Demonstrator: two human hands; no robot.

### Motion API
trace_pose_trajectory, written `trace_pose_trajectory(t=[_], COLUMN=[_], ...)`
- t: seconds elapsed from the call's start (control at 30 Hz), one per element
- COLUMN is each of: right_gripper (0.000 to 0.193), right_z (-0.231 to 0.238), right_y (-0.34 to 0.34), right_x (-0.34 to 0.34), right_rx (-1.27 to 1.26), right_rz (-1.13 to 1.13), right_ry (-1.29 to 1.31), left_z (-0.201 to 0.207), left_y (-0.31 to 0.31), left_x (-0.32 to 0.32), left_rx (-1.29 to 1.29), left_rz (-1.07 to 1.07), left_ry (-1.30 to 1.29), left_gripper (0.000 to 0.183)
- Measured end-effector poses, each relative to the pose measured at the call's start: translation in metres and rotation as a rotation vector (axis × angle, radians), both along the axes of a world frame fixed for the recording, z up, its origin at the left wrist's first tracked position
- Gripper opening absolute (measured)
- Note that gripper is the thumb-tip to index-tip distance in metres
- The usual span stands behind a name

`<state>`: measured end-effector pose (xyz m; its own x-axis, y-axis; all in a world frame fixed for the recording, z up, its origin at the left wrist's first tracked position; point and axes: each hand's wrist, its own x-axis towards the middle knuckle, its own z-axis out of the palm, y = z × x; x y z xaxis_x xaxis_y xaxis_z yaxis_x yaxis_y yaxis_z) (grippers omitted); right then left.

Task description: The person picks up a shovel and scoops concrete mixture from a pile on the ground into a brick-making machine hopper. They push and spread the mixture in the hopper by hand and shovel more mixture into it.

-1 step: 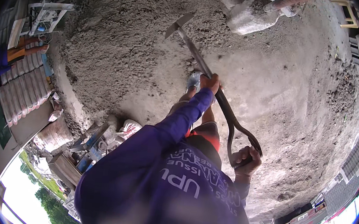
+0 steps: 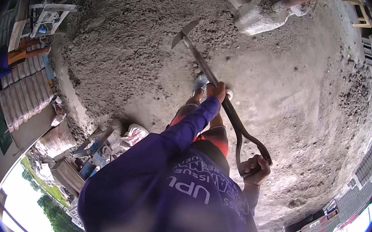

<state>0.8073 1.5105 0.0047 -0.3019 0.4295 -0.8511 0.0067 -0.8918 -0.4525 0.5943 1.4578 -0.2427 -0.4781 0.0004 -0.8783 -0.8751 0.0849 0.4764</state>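
A shovel [image 2: 234,114] runs slantwise across the view, from its grey metal blade [image 2: 186,33] at the upper left to a dark D-shaped handle at the lower right. Around the middle of the shaft my left hand [image 2: 216,92] is closed. My right hand [image 2: 256,168] grips the crossbar of the D-handle near my waist. The blade is seen nearly edge-on above loose grey mix [image 2: 121,41], with nothing visible on it; whether it touches the mix I cannot tell.
At the top lies a pale sack [image 2: 261,24] beside a rusty pipe [image 2: 298,1]. Corrugated sheets [image 2: 26,94], a wooden frame [image 2: 54,11] and boards [image 2: 67,174] line the left. A plastic stool [image 2: 362,14] stands at the upper right. My foot [image 2: 201,82] is just left of the shaft.
The shovel blade has tilted slightly and shifted a little. My left hand has moved slightly toward my body, still on the shaft; my right hand has hardly moved.
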Motion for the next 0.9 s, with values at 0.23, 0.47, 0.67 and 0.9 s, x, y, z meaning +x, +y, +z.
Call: trace_pose_trajectory(t=[0.23,0.47,0.67,0.9], right_gripper=[0.023,0.017,0.034,0.018], right_z=[-0.021,-0.051,-0.031,-0.120], right_y=[0.000,0.023,0.067,0.076], right_x=[0.035,0.062,0.153,0.102], right_rx=[0.048,-0.009,0.052,0.031], right_rz=[0.099,0.065,0.139,0.188], right_ry=[-0.059,-0.176,-0.071,0.022], left_z=[-0.028,-0.044,-0.063,-0.118], left_y=[-0.045,0.002,0.010,0.006], left_x=[0.060,0.091,0.199,0.104], left_rx=[-0.039,-0.081,-0.034,-0.111], left_rz=[0.144,-0.033,0.100,0.055], left_ry=[-0.041,-0.066,-0.162,0.000], left_gripper=[0.030,0.023,0.026,0.028])
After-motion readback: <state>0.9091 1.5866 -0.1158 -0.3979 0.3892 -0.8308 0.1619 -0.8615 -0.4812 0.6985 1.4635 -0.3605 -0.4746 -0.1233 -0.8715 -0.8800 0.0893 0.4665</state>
